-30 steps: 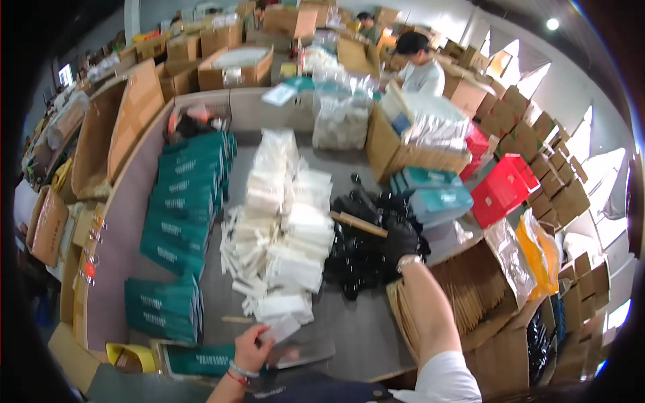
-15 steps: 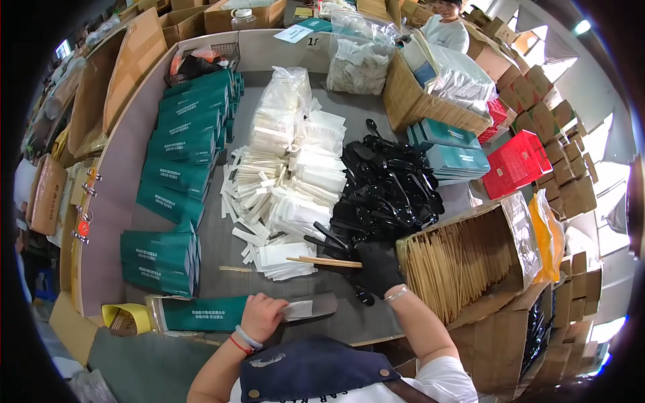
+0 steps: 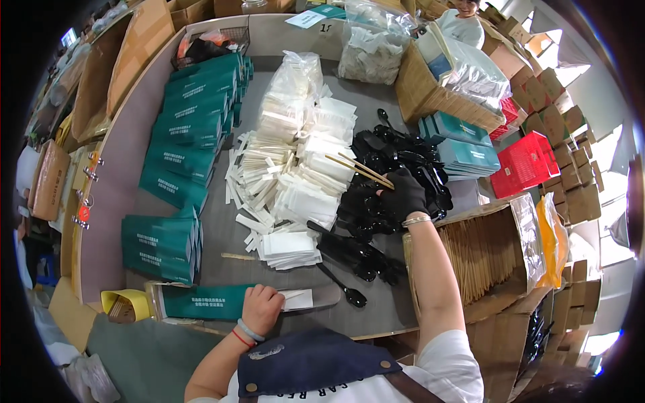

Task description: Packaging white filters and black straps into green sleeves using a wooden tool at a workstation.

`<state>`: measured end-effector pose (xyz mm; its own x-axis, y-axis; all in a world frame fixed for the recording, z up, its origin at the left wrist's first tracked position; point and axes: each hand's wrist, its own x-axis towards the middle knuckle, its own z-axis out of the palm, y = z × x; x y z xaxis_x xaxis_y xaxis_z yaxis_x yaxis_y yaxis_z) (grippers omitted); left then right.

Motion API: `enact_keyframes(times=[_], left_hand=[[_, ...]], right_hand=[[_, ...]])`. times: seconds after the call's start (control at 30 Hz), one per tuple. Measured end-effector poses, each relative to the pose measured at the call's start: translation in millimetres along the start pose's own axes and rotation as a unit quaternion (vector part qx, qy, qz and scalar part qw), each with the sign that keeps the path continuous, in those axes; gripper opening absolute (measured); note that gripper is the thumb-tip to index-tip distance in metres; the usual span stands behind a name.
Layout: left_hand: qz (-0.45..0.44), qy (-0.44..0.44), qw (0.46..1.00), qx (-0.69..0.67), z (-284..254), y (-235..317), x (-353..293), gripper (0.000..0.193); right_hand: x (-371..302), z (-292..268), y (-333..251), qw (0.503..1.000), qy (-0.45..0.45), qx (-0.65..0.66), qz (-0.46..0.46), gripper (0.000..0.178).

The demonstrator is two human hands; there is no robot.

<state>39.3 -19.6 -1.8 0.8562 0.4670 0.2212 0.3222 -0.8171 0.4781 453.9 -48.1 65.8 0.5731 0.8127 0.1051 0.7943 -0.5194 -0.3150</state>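
Bare tabletop lay between the black spoons and its near edge. Your left hand rested, fingers bent, on the green packet, though whether it pinched was unclear; your gloved right hand gripped wooden sticks above the spoons. The packet ran left to right; the sticks' free ends pointed away and leftward.

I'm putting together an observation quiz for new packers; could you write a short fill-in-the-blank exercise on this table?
The right hand, holding wooden chopsticks, wears a glove coloured ____.
The bare ____ hand touches a teal packet.
White paper packets lie ____ the other teal packets and the black spoons.

Missing words: black; left; between.
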Motion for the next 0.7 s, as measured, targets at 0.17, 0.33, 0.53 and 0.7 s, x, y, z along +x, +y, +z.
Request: enact_keyframes(times=[0.17, 0.33, 0.53, 0.7], left_hand=[[0.000, 0.027, 1.000, -0.002, -1, 5, -3, 0.009], [0.021, 0.030, 0.999, -0.005, 1, 5, -9, 0.011], [0.037, 0.007, 0.999, 0.033, -4, 14, -7, 0.015], [0.021, -0.013, 0.998, 0.060, -12, 13, -22, 0.021]], right_hand=[[-18, -9, 6, 0.994, 0.053, -0.064, -0.069, 0.036], [-110, -8, -25, 0.939, -0.081, 0.316, 0.108, 0.025], [-220, 31, -79, 0.728, -0.290, 0.539, 0.310, 0.033], [-213, 47, -29, 0.901, -0.129, 0.368, 0.189, 0.040]])
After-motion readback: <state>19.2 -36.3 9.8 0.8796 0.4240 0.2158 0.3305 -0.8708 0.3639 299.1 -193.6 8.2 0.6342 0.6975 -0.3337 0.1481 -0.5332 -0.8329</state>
